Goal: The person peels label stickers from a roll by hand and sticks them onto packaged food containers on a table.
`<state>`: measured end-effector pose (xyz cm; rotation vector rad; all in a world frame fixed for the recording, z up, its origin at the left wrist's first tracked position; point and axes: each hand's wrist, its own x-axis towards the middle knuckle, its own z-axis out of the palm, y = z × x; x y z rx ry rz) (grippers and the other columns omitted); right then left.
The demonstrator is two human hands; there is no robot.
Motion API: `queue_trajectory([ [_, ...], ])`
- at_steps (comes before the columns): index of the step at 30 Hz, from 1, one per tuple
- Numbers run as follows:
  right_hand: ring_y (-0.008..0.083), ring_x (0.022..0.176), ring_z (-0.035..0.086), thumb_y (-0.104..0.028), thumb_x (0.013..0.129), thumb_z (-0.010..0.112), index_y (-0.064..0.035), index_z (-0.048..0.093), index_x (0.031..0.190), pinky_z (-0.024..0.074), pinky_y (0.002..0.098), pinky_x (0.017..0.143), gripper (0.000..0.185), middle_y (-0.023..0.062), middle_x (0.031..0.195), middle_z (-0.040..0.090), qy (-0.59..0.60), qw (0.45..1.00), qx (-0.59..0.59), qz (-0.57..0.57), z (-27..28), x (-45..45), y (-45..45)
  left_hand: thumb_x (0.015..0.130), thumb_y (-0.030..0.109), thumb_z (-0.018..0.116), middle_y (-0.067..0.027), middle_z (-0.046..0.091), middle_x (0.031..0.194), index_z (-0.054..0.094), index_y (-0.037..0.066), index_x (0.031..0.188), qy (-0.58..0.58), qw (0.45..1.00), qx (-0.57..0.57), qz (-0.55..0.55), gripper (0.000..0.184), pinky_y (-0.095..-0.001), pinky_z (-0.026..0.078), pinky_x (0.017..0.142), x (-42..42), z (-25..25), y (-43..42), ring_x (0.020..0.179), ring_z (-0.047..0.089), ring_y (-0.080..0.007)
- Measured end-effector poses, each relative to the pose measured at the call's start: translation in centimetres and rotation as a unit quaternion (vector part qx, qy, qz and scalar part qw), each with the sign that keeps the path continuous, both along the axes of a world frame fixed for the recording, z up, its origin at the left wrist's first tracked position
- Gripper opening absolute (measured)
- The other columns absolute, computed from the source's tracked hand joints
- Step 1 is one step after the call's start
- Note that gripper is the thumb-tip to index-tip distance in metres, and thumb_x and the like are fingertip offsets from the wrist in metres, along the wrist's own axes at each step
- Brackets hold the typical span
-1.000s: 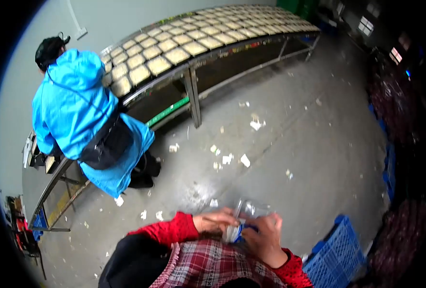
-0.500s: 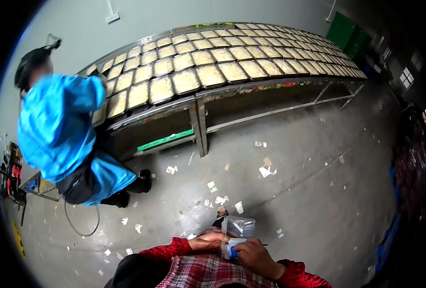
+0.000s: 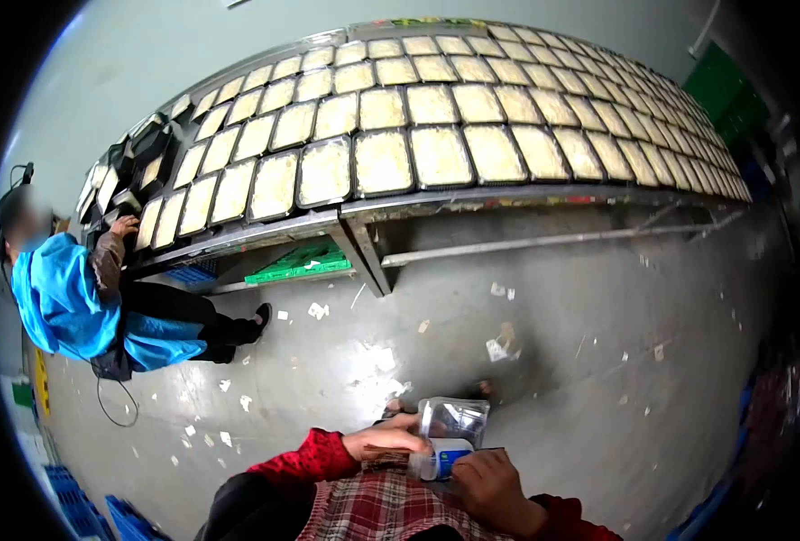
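Observation:
At the bottom centre, in front of my checked apron, my two hands meet at a clear plastic box [image 3: 454, 417] with an open top. My left hand [image 3: 389, 440] is closed on its near left side, the thumb lying across. Just below the box sits a white and blue labelled piece [image 3: 452, 457], its exact kind unclear. Against its right edge, my right hand [image 3: 490, 487] has its fingers curled in. A thin brown strip [image 3: 387, 456] lies by my left wrist, partly hidden.
Ahead, a long metal table [image 3: 274, 236] bears rows of black trays [image 3: 328, 171] with pale contents under clear lids. A person in a blue smock [image 3: 66, 293] touches trays at the left end. Paper scraps [image 3: 499, 347] litter the floor. Blue crates [image 3: 80, 500] stand lower left.
My view has moved nearer the table, and more trays show at its left end. The person in blue appears farther left. My hands stay together at the clear box.

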<state>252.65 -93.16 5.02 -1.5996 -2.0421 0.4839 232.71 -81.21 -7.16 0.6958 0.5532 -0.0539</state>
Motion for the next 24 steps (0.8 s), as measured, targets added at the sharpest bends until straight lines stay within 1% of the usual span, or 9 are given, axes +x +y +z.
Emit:
queue_trajectory([
  [2, 0.0247, 0.08, 0.06, -0.01, 0.073, 0.068, -0.0063, 0.058, 0.089, 0.0446, 0.0373, 0.072, 0.019, 0.0071, 0.087, 0.06, -0.003, 0.993, 0.023, 0.114, -0.1, 3.6, 2.2, 0.08, 0.006, 0.065, -0.0141, 0.05, 0.143, 0.044, -0.002, 0.144, 0.0, 0.999, -0.033, -0.025, 0.068, -0.0339, 0.041, 0.107, 2.4, -0.7, 1.5, 0.129, 0.051, -0.0233],
  [3, 0.0239, 0.077, 0.058, -0.012, 0.073, 0.065, -0.0066, 0.058, 0.088, 0.0445, 0.0365, 0.072, 0.017, 0.0064, 0.083, 0.057, -0.002, 0.988, 0.037, 0.147, -0.8, 5.3, 3.1, 0.081, 0.004, 0.063, -0.0134, 0.05, 0.143, 0.041, -0.002, 0.145, 0.058, 0.996, -0.069, -0.004, 0.069, -0.0317, 0.046, 0.102, 4.2, 1.9, 2.3, 0.124, 0.054, -0.0217],
  [6, 0.0227, 0.074, 0.057, -0.013, 0.073, 0.063, -0.0075, 0.056, 0.083, 0.0443, 0.0359, 0.071, 0.013, 0.0062, 0.079, 0.054, 0.025, 0.967, 0.171, 0.188, 0.4, 9.4, 5.7, 0.081, 0.005, 0.065, -0.0157, 0.052, 0.139, 0.036, -0.004, 0.148, 0.044, 0.997, -0.045, 0.047, 0.073, -0.0336, 0.05, 0.096, 7.7, 4.2, 2.1, 0.116, 0.059, -0.0202],
  [8, 0.0216, 0.074, 0.057, -0.014, 0.073, 0.063, -0.0088, 0.055, 0.079, 0.044, 0.0354, 0.07, 0.011, 0.0057, 0.076, 0.053, 0.01, 0.96, 0.164, 0.225, 0.8, 12.5, 6.0, 0.082, 0.008, 0.063, -0.0143, 0.057, 0.129, 0.038, -0.004, 0.146, 0.105, 0.991, -0.023, 0.086, 0.069, -0.0337, 0.053, 0.092, 9.7, 4.5, 0.6, 0.111, 0.061, -0.0193],
  [12, 0.0206, 0.074, 0.058, -0.013, 0.073, 0.063, -0.0091, 0.053, 0.076, 0.0426, 0.0335, 0.069, 0.011, 0.0043, 0.072, 0.052, 0.031, 0.958, 0.054, 0.279, -1.0, 16.7, 5.6, 0.082, 0.008, 0.062, -0.0112, 0.06, 0.124, 0.046, -0.002, 0.141, 0.085, 0.989, -0.039, 0.112, 0.062, -0.0307, 0.053, 0.086, 13.0, 4.8, -0.3, 0.106, 0.062, -0.0161],
  [14, 0.0207, 0.075, 0.059, -0.013, 0.075, 0.064, -0.0081, 0.055, 0.078, 0.0418, 0.0328, 0.069, 0.011, 0.005, 0.074, 0.054, -0.015, 0.939, 0.165, 0.302, -0.7, 17.5, 5.9, 0.081, 0.007, 0.064, -0.0112, 0.059, 0.128, 0.045, -0.001, 0.142, 0.075, 0.99, -0.003, 0.122, 0.065, -0.0302, 0.051, 0.089, 14.1, 5.3, -0.7, 0.11, 0.06, -0.0166],
  [18, 0.0274, 0.079, 0.063, -0.013, 0.081, 0.069, -0.0065, 0.057, 0.093, 0.0427, 0.0405, 0.072, 0.018, 0.0085, 0.081, 0.061, 0.18, 0.949, -0.068, 0.251, -0.5, 19.3, 6.0, 0.078, 0.004, 0.068, -0.0162, 0.051, 0.139, 0.037, -0.002, 0.147, 0.043, 0.99, 0.025, 0.134, 0.075, -0.038, 0.041, 0.107, 16.1, 7.5, 0.1, 0.131, 0.048, -0.0258],
  [19, 0.028, 0.078, 0.063, -0.013, 0.082, 0.07, -0.0065, 0.056, 0.092, 0.0425, 0.0406, 0.071, 0.019, 0.0088, 0.08, 0.061, 0.158, 0.949, -0.073, 0.262, -0.3, 20.0, 6.1, 0.079, 0.018, 0.071, -0.0168, 0.056, 0.126, 0.035, -0.007, 0.145, 0.031, 0.986, 0.08, 0.143, 0.079, -0.0342, 0.047, 0.098, 16.6, 7.6, 0.0, 0.117, 0.055, -0.0234],
  [24, 0.0345, 0.073, 0.065, -0.01, 0.085, 0.071, -0.0052, 0.057, 0.095, 0.0487, 0.0417, 0.065, 0.018, 0.0143, 0.081, 0.064, 0.163, 0.933, -0.205, 0.246, 1.3, 21.8, 5.7, 0.076, 0.013, 0.069, -0.0151, 0.058, 0.124, 0.042, -0.007, 0.14, 0.035, 0.984, 0.117, 0.132, 0.073, -0.0355, 0.047, 0.099, 18.0, 8.0, 1.2, 0.113, 0.057, -0.0244],
])
